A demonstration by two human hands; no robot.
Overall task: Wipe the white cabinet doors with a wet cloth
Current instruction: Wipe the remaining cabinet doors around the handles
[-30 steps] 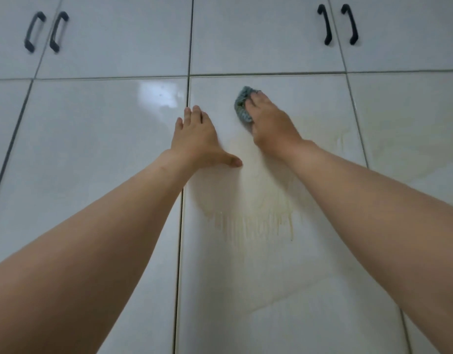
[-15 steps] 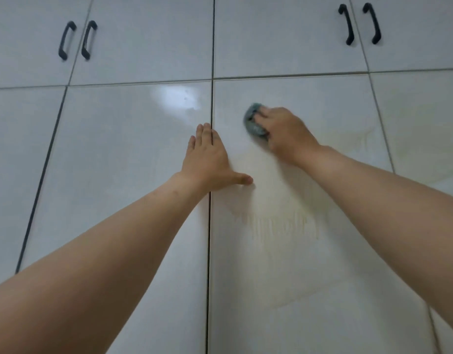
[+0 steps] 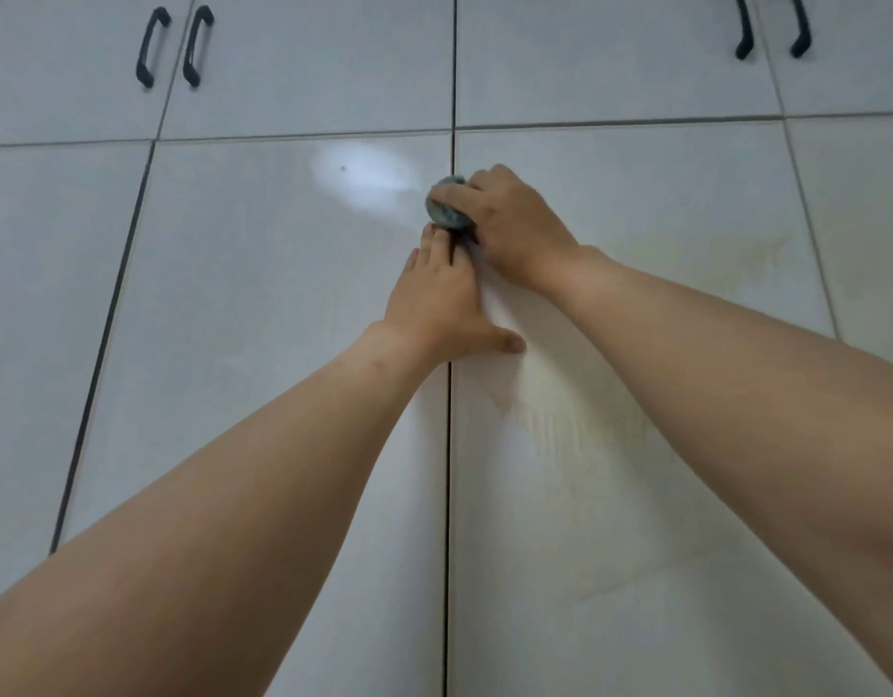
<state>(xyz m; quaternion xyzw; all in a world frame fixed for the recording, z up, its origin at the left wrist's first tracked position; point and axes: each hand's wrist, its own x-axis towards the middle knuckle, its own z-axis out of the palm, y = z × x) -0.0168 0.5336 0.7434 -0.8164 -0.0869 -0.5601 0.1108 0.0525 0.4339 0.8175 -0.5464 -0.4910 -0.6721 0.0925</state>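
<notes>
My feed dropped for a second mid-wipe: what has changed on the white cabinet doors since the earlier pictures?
The right hand has slid the balled grey-green wet cloth leftward across the right-hand glossy white cabinet door to the dark vertical gap between doors, just above the left fingertips. It still grips the cloth. The left hand stays flat over that gap, thumb out. The yellowish drip streaks remain.

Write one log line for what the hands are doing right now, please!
right hand: grips cloth at door seam | left hand: flat on cabinet door | wet streaks: on right door
</notes>
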